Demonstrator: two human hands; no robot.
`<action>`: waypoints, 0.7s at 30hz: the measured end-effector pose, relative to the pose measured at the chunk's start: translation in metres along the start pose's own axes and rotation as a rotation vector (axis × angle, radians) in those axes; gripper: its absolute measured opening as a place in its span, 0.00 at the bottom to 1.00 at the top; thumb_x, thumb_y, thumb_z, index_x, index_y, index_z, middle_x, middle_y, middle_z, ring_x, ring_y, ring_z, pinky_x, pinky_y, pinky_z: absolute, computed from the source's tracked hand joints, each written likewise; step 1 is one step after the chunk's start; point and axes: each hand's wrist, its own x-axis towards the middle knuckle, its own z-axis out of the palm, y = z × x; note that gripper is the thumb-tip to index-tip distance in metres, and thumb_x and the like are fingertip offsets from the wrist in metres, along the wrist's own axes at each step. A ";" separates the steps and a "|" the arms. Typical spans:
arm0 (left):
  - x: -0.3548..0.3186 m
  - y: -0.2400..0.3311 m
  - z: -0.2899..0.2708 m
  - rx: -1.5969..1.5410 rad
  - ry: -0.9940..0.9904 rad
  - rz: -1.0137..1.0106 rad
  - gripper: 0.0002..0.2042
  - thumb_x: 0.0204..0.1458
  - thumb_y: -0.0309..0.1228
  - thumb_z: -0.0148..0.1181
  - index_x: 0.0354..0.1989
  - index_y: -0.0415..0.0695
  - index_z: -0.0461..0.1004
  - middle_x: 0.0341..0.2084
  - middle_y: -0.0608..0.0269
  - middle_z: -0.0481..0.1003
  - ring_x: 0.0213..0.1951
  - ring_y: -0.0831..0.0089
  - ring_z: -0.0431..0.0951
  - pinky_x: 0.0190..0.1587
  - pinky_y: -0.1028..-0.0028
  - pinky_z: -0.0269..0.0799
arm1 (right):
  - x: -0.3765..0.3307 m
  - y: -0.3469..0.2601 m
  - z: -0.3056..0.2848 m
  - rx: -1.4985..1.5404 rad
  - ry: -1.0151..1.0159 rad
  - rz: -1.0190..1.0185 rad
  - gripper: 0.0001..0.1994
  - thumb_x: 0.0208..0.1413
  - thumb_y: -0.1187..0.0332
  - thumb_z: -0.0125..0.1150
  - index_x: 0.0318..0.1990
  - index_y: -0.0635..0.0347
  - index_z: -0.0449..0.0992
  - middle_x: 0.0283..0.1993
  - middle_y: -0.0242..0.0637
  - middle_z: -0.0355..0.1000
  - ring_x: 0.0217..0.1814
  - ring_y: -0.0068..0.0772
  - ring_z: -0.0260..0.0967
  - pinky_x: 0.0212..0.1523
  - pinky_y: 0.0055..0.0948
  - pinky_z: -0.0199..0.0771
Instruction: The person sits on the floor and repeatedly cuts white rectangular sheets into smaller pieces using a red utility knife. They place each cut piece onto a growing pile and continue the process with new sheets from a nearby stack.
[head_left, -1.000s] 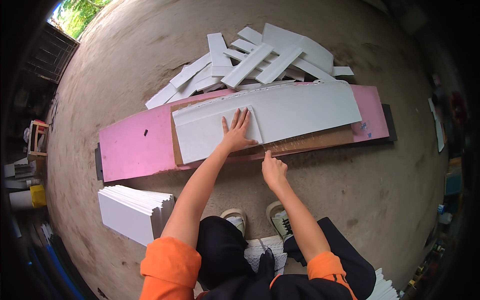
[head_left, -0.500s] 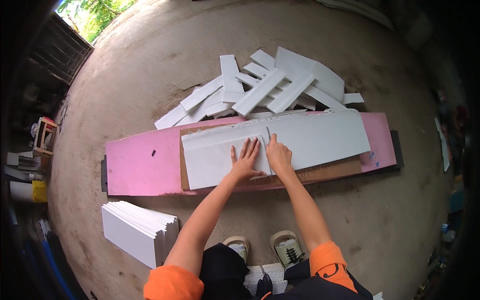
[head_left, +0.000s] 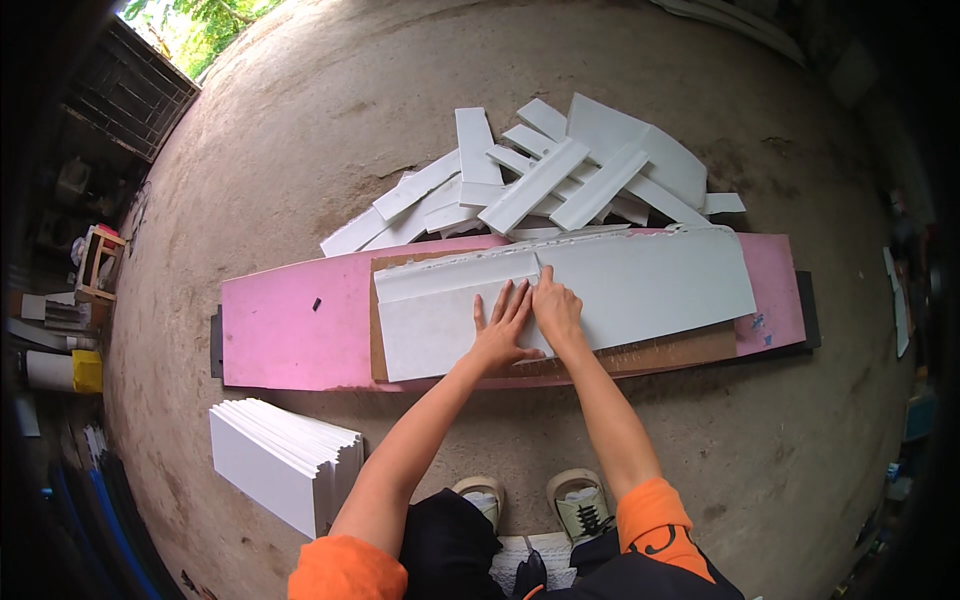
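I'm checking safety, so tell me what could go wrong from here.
The bare left hand lies beside the bare right hand, which grips a thin grey tool; if that is a blade, a slip might cut the left fingers. The flat white rectangular panel under the left hand could shift on the long ragged-edged white sheet.

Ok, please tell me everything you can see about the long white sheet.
The long white sheet looks thin and smooth, perhaps foam board. Its far edge is mostly ragged; its right end has a rounded far corner. It lies flat on a brown board over a pink board. A smaller white panel covers its near left part under the spread left hand; beside it, the right hand holds a thin tool.
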 end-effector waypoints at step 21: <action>0.001 -0.002 0.002 0.014 -0.023 -0.041 0.56 0.29 0.58 0.61 0.65 0.51 0.33 0.65 0.69 0.32 0.66 0.69 0.26 0.56 0.43 0.13 | -0.008 -0.006 -0.002 0.002 -0.109 0.071 0.11 0.52 0.65 0.44 0.38 0.63 0.65 0.33 0.52 0.72 0.38 0.52 0.71 0.38 0.46 0.69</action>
